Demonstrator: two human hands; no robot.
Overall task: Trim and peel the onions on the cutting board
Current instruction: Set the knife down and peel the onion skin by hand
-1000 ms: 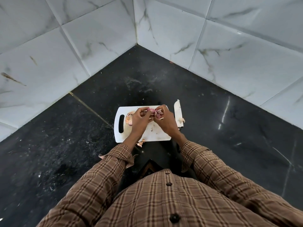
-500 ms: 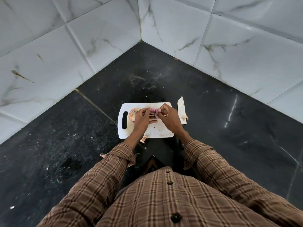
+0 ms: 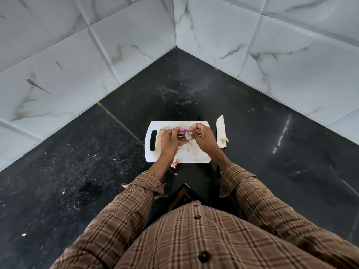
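Note:
A white cutting board (image 3: 196, 156) with a handle slot on its left lies on the black counter. Above its far half my left hand (image 3: 170, 141) grips a small purple onion (image 3: 182, 130). My right hand (image 3: 204, 137) pinches a strip of purple skin (image 3: 192, 127) that still hangs from the onion, and a pale peeled piece (image 3: 188, 136) shows under its fingers. A heap of papery peels (image 3: 162, 131) lies on the board behind my left hand, partly hidden.
A white knife (image 3: 221, 133) lies on the counter just right of the board, with a peel scrap on it. More peel scraps (image 3: 174, 164) lie at the board's near edge. White marble-tiled walls meet in a corner behind.
My hands have drawn slightly apart, and the strip of skin now stretches from the onion toward the right hand. The view has shifted a little.

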